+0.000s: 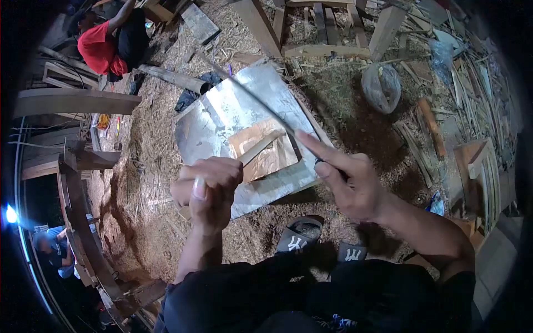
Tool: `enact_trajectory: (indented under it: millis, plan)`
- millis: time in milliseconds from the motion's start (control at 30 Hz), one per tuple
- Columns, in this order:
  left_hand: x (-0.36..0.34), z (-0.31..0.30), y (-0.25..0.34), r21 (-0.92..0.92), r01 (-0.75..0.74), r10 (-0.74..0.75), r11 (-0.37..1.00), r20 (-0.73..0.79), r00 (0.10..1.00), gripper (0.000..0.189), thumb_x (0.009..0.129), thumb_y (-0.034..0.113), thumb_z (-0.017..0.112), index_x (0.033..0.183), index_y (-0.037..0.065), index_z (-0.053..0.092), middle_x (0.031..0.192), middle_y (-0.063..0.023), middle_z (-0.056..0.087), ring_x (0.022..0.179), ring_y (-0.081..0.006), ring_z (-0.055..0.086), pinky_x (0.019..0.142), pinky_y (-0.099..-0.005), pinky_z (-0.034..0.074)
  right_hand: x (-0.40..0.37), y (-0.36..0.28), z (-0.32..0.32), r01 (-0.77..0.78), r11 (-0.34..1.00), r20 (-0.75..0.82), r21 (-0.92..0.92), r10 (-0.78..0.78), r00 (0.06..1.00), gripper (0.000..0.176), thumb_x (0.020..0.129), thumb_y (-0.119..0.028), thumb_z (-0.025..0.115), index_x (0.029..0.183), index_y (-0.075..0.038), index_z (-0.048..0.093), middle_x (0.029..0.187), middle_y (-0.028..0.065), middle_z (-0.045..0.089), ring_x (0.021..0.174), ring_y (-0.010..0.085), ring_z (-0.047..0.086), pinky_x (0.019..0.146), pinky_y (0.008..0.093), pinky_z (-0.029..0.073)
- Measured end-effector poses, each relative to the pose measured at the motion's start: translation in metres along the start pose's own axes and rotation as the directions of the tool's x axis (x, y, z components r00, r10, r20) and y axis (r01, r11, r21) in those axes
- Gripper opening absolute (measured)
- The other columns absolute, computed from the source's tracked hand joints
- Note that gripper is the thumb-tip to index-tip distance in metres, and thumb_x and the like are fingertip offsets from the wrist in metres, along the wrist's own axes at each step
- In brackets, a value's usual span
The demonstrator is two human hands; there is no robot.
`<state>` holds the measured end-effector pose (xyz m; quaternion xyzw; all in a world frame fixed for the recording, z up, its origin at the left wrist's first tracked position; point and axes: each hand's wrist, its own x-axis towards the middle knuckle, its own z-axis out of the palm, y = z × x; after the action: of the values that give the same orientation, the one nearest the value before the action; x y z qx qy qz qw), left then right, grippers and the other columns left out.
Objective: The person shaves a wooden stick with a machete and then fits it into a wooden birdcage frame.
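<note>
My left hand (pixel 208 186) is closed in a fist round a short, flat wood strip (pixel 262 145), which slants up to the right from my fingers. In my right hand (pixel 351 186) is the handle of a long, thin dark blade-like tool (pixel 259 101); my index finger lies stretched along it. The tool runs up and to the left, its near part passing close to the strip's far end. Below both is a brown piece of cardboard (pixel 277 162) on a worn, silvery sheet (pixel 222 105). Whether the tool is a knife or a file I cannot tell.
Wood shavings cover the ground. A wooden frame (pixel 327 51) stands at the top, with a clear plastic bag (pixel 381 89) below it. Scrap strips (pixel 472 83) pile up on the right. A person in red (pixel 100 50) sits top left; another person (pixel 55 247) is lower left.
</note>
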<state>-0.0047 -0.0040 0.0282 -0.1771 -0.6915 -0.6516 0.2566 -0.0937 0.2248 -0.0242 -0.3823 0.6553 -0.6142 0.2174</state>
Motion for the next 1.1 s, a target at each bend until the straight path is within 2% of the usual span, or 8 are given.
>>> enact_trajectory:
  millis: [200, 300, 433, 467, 567, 733, 867, 1100]
  plan:
    - [-0.002, -0.007, -0.002, -0.060, 0.032, -0.032, 0.998, -0.001, 0.999, 0.034, 0.102, 0.031, 0.041, 0.079, 0.006, 0.047, 0.058, -0.0043, 0.041, 0.039, -0.0179, 0.032, 0.042, -0.0345, 0.031, -0.002, 0.005, -0.004, -0.356, 0.929, 0.190, -0.096, 0.369, 0.910, 0.047, 0.106, -0.026, 0.041, 0.148, -0.004, 0.041, 0.138, 0.0227, 0.056, 0.110, 0.0357, 0.066, 0.099, 0.0426, 0.054]
    - [-0.005, -0.007, 0.001, -0.085, 0.076, -0.078, 0.993, -0.013, 0.997, 0.035, 0.101, 0.030, 0.042, 0.076, 0.007, 0.045, 0.059, -0.0050, 0.043, 0.043, -0.0182, 0.036, 0.044, -0.0353, 0.032, 0.001, -0.003, -0.009, -0.097, 0.992, 0.049, -0.076, 0.101, 0.994, 0.047, 0.106, -0.025, 0.041, 0.148, -0.005, 0.041, 0.138, 0.0222, 0.056, 0.119, 0.0351, 0.060, 0.101, 0.0425, 0.053]
    - [-0.007, -0.006, 0.005, -0.062, 0.123, -0.126, 0.990, -0.045, 0.991, 0.033, 0.101, 0.029, 0.042, 0.076, 0.007, 0.045, 0.061, -0.0059, 0.044, 0.049, -0.0185, 0.040, 0.048, -0.0367, 0.035, 0.001, 0.016, 0.009, 0.232, 0.973, -0.101, 0.007, -0.230, 0.968, 0.047, 0.106, -0.025, 0.041, 0.151, -0.010, 0.038, 0.113, 0.0233, 0.069, 0.089, 0.0259, 0.074, 0.080, 0.0377, 0.063]
    - [-0.013, -0.009, 0.002, -0.085, 0.136, -0.141, 0.987, -0.061, 0.988, 0.033, 0.101, 0.030, 0.042, 0.076, 0.007, 0.045, 0.063, -0.0058, 0.044, 0.052, -0.0186, 0.041, 0.050, -0.0370, 0.036, -0.009, 0.013, 0.000, -0.244, 0.962, 0.177, -0.121, 0.263, 0.949, 0.048, 0.106, -0.025, 0.042, 0.154, -0.018, 0.035, 0.070, 0.0130, 0.067, 0.050, 0.0147, 0.062, 0.058, 0.0323, 0.061]
    - [-0.018, -0.009, 0.005, -0.026, 0.179, -0.180, 0.984, -0.064, 0.982, 0.033, 0.100, 0.031, 0.042, 0.076, 0.008, 0.043, 0.065, -0.0047, 0.043, 0.056, -0.0183, 0.042, 0.052, -0.0367, 0.037, -0.014, 0.020, 0.006, -0.246, 0.952, 0.128, -0.184, 0.272, 0.954, 0.049, 0.107, -0.025, 0.041, 0.155, -0.023, 0.033, 0.047, 0.0000, 0.043, 0.036, 0.0077, 0.038, 0.044, 0.0295, 0.053]
    - [0.001, 0.008, 0.002, -0.011, 0.044, -0.045, 0.999, -0.072, 0.996, 0.051, 0.098, 0.022, 0.042, 0.052, 0.010, 0.022, 0.045, -0.0010, 0.025, 0.036, -0.0147, 0.025, 0.038, -0.0305, 0.023, -0.010, 0.009, -0.004, -0.118, 0.992, 0.035, -0.053, 0.120, 0.992, 0.047, 0.105, -0.023, 0.044, 0.152, -0.019, 0.039, 0.132, 0.0244, 0.059, 0.042, 0.0135, 0.056, 0.049, 0.0304, 0.056]
    - [-0.001, 0.008, 0.001, -0.008, 0.041, -0.041, 0.999, -0.106, 0.993, 0.052, 0.099, 0.024, 0.042, 0.052, 0.010, 0.022, 0.046, -0.0015, 0.025, 0.036, -0.0148, 0.025, 0.039, -0.0306, 0.023, -0.008, 0.008, -0.001, 0.159, 0.987, -0.103, -0.003, -0.158, 0.982, 0.047, 0.105, -0.023, 0.044, 0.152, -0.019, 0.041, 0.122, 0.0248, 0.065, 0.043, 0.0123, 0.056, 0.049, 0.0312, 0.056]
    - [-0.004, 0.008, 0.002, -0.004, 0.078, -0.078, 0.997, -0.140, 0.987, 0.053, 0.099, 0.025, 0.042, 0.052, 0.010, 0.022, 0.046, -0.0004, 0.025, 0.036, -0.0147, 0.024, 0.039, -0.0305, 0.022, -0.004, -0.002, -0.011, -0.365, 0.917, 0.145, -0.160, 0.388, 0.910, 0.047, 0.105, -0.023, 0.045, 0.152, -0.022, 0.041, 0.063, 0.0122, 0.064, 0.041, 0.0101, 0.048, 0.051, 0.0355, 0.053]
